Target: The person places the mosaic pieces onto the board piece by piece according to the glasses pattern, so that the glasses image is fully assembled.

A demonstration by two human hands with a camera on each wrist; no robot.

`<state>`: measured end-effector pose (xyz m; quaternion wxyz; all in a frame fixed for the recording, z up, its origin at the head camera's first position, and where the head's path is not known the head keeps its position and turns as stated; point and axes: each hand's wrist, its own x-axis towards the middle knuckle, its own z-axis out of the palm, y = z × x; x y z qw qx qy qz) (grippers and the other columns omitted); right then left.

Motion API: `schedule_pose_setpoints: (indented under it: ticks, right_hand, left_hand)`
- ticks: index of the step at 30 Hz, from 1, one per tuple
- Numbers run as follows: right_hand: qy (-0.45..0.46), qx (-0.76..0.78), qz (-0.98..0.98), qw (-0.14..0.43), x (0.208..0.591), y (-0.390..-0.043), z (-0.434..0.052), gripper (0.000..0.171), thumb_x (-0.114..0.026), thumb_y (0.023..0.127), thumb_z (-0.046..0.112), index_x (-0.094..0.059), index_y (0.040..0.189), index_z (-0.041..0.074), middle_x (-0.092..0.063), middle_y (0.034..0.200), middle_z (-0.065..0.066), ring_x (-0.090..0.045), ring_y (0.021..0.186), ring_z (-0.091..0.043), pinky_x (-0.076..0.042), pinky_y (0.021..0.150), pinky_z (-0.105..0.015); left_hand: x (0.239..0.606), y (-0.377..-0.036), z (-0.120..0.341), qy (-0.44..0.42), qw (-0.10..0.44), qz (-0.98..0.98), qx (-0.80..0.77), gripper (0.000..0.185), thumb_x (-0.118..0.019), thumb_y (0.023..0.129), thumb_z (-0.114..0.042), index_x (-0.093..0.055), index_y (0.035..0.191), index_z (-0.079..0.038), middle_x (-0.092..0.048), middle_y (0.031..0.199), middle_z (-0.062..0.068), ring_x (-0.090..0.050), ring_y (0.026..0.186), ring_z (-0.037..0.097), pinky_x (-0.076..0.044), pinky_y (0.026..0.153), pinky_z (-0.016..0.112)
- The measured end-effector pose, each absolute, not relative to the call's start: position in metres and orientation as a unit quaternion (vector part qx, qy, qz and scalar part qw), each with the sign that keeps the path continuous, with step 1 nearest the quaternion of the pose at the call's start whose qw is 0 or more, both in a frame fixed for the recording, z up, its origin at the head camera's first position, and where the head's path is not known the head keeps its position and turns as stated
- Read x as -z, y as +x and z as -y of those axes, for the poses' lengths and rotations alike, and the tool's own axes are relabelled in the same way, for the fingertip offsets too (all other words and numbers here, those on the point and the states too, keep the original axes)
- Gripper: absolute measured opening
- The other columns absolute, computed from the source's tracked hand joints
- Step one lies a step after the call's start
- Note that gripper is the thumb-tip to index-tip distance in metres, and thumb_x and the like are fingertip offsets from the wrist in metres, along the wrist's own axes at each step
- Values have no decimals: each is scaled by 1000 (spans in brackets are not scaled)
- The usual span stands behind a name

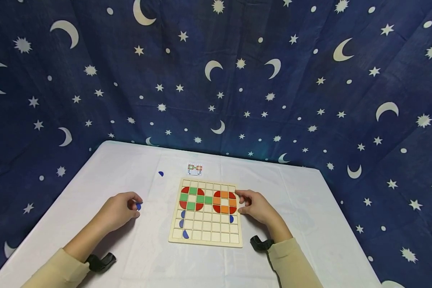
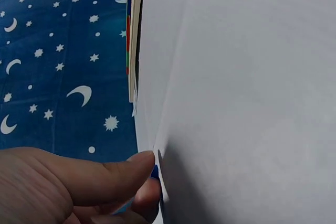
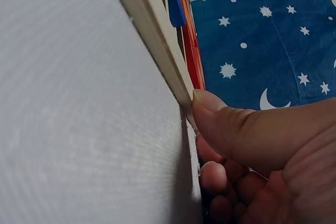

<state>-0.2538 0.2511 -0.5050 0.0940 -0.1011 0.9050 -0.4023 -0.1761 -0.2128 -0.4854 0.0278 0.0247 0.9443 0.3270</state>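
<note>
My left hand (image 1: 119,212) pinches a blue half-round piece (image 1: 138,206) between thumb and fingers, low over the cloth left of the board. In the left wrist view only a sliver of that blue piece (image 2: 155,172) shows between thumb and finger. My right hand (image 1: 257,208) rests at the right edge of the wooden grid board (image 1: 206,238), thumb and forefinger touching its side. On the board, red quarter-round pieces (image 1: 185,205) and green squares (image 1: 208,200) make a ring at left, with red and orange squares (image 1: 225,209) at right. Several blue half-rounds (image 1: 185,234) lie below them.
A small pattern card (image 1: 195,169) lies just beyond the board's far edge. Another blue half-round piece (image 1: 161,173) lies alone on the white tablecloth (image 1: 147,248), to the card's left. A dark blue curtain (image 1: 187,108) with moons and stars hangs behind the table.
</note>
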Motion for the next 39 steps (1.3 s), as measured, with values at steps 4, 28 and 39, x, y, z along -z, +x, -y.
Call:
schedule_pose_setpoints:
  ticks: [4, 28, 39]
  right_hand:
    - [-98, 404, -905, 96, 506, -254, -251, 64, -85, 83, -6, -68, 143, 8, -62, 97, -2, -52, 89, -18, -42, 79, -29]
    - [-96, 402, -905, 97, 509, -257, -251, 65, -85, 83, -5, -67, 144, 8, -62, 99, -3, -52, 90, -18, -43, 79, -29]
    - [-91, 395, -909, 99, 507, -256, -251, 65, -85, 84, -4, -67, 145, 10, -61, 98, -2, -52, 91, -19, -42, 81, -31]
  left_hand:
    - [485, -177, 211, 4, 15, -951, -310, 31, -86, 84, -12, -69, 109, -4, -61, 81, -3, -56, 77, 16, -42, 74, 35]
    - [484, -183, 172, 12, 39, -938, -343, 17, -84, 88, -7, -72, 99, -9, -61, 83, 0, -56, 81, 17, -43, 71, 31]
    - [471, -184, 102, 61, 59, -921, -380, 17, -83, 87, -3, -71, 94, -13, -61, 82, -3, -56, 78, 14, -45, 68, 29]
